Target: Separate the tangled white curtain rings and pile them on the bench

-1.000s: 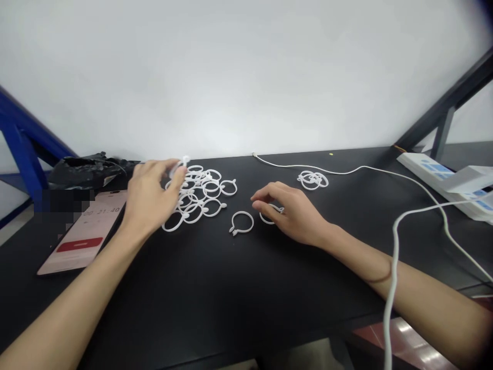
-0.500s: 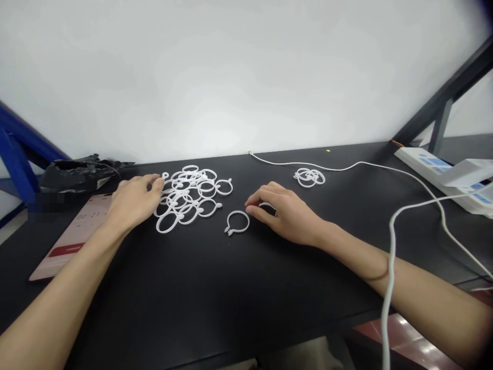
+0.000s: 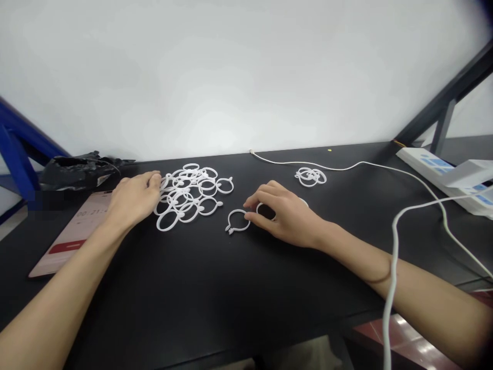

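White plastic curtain rings (image 3: 208,206), several of them, lie in an overlapping pile on the black table. At the pile's left edge is my left hand (image 3: 134,200), its thumb and fingertips drawn together. What they grip, if anything, is hidden. A single ring (image 3: 239,229) with a small split tab lies right of the pile. My right hand (image 3: 287,213) rests beside it, fingers curved and a small gap between thumb and forefinger. The thumb tip meets or overlaps this ring's right edge. Another ring (image 3: 259,206) shows partly beneath my right hand, mostly covered by it.
A small cluster of rings (image 3: 310,184) lies farther back on the right. A phone (image 3: 63,246) is under my left forearm, near a crumpled black plastic bag (image 3: 77,172). White cables (image 3: 393,267) cross my right forearm, running near a power strip (image 3: 435,167).
My left thumb has moved up against the fingers, over the pile's edge. My right thumb has come away from the fingers, and more of the ring beneath that hand shows.
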Demonstrator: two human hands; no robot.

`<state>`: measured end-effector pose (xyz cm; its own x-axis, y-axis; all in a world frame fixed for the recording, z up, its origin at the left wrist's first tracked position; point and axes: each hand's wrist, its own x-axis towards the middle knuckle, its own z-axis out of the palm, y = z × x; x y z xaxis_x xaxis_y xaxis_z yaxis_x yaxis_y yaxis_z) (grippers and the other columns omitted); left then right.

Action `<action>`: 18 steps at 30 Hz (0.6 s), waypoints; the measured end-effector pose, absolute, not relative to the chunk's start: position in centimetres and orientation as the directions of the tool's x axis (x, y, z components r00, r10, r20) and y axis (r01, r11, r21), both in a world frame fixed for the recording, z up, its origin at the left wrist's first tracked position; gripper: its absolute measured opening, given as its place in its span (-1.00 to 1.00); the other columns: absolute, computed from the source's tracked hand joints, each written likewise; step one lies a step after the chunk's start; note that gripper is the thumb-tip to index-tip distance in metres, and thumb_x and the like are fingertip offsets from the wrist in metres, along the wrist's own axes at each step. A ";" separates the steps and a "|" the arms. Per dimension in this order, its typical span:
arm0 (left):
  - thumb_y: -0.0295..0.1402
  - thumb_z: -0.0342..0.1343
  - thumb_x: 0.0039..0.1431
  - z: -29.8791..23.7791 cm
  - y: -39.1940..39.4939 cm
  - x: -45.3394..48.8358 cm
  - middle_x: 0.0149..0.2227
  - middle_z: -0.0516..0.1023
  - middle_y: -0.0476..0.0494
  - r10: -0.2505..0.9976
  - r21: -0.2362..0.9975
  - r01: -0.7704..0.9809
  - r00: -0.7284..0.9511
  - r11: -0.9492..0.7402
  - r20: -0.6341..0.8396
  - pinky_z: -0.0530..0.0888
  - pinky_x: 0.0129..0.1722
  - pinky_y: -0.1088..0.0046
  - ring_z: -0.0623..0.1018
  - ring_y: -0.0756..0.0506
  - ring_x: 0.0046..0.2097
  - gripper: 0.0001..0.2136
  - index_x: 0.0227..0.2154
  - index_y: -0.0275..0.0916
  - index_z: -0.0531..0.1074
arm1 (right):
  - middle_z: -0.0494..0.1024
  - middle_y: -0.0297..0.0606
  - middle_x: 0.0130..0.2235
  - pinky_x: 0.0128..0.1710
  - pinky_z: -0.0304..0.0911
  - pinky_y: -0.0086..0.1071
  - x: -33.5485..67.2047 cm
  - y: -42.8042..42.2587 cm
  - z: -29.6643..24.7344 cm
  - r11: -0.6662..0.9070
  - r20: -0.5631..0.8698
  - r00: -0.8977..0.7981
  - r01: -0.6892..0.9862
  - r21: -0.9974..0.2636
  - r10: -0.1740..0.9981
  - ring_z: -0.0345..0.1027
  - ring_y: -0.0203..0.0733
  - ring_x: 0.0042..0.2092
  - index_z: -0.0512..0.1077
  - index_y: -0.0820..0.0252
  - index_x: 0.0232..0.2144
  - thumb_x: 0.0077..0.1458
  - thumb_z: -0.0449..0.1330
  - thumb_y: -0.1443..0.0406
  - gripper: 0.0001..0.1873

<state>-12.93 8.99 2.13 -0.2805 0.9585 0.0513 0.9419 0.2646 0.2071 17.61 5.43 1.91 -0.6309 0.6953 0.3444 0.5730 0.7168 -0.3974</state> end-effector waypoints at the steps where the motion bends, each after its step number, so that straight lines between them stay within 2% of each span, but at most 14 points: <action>1: -0.20 -0.33 0.32 2.1 9.0 -12.9 0.20 0.41 -0.29 0.957 0.207 0.941 -0.285 0.269 0.051 0.30 0.14 0.06 0.37 -0.41 0.20 -0.46 0.19 -0.31 0.35 | 0.53 -0.18 -0.22 -0.12 0.27 -0.26 17.6 5.4 1.9 0.731 0.341 -0.649 0.570 -0.376 0.681 0.28 -0.14 -0.17 0.49 0.20 -0.18 0.21 0.20 0.19 -0.78; 5: -0.19 -0.34 0.32 2.0 9.1 -12.8 0.19 0.42 -0.34 0.955 0.207 0.941 -0.288 0.269 0.070 0.30 0.13 0.04 0.38 -0.43 0.19 -0.44 0.19 -0.34 0.34 | 0.47 -0.11 -0.11 -0.05 0.26 -0.17 17.3 5.3 1.6 0.799 0.328 -0.729 0.527 -0.291 0.601 0.26 -0.08 -0.10 0.50 0.16 -0.06 0.20 0.21 0.14 -0.68; 10: -0.13 -0.33 0.34 2.2 8.7 -12.9 0.17 0.41 -0.44 0.963 0.204 0.956 -0.239 0.212 0.120 0.30 0.07 -0.07 0.32 -0.49 0.17 -0.42 0.16 -0.39 0.35 | 0.47 -0.11 -0.11 -0.05 0.25 -0.17 17.2 5.5 1.1 0.843 0.307 -0.785 0.488 -0.228 0.538 0.26 -0.08 -0.08 0.55 0.14 -0.20 0.26 0.15 0.23 -0.81; 14: -0.15 -0.29 0.35 3.0 7.5 -11.5 0.14 0.42 -0.40 0.938 0.208 0.972 -0.169 0.108 0.303 0.26 0.08 -0.10 0.28 -0.46 0.17 -0.49 0.09 -0.35 0.40 | 0.50 -0.16 -0.19 -0.09 0.27 -0.23 17.1 5.4 1.3 0.847 0.350 -0.776 0.439 -0.298 0.525 0.27 -0.13 -0.14 0.53 0.15 -0.24 0.28 0.12 0.26 -0.81; 18: -0.16 -0.19 0.35 3.0 5.4 -8.1 0.03 0.52 -0.26 0.864 0.214 0.946 0.112 -0.245 0.491 0.29 0.08 0.09 0.38 -0.29 0.08 -0.59 0.01 -0.25 0.45 | 0.53 -0.23 -0.25 -0.13 0.30 -0.32 17.0 5.0 1.9 0.799 0.470 -0.655 0.401 -0.447 0.592 0.33 -0.21 -0.20 0.46 0.17 -0.27 0.25 0.15 0.29 -0.90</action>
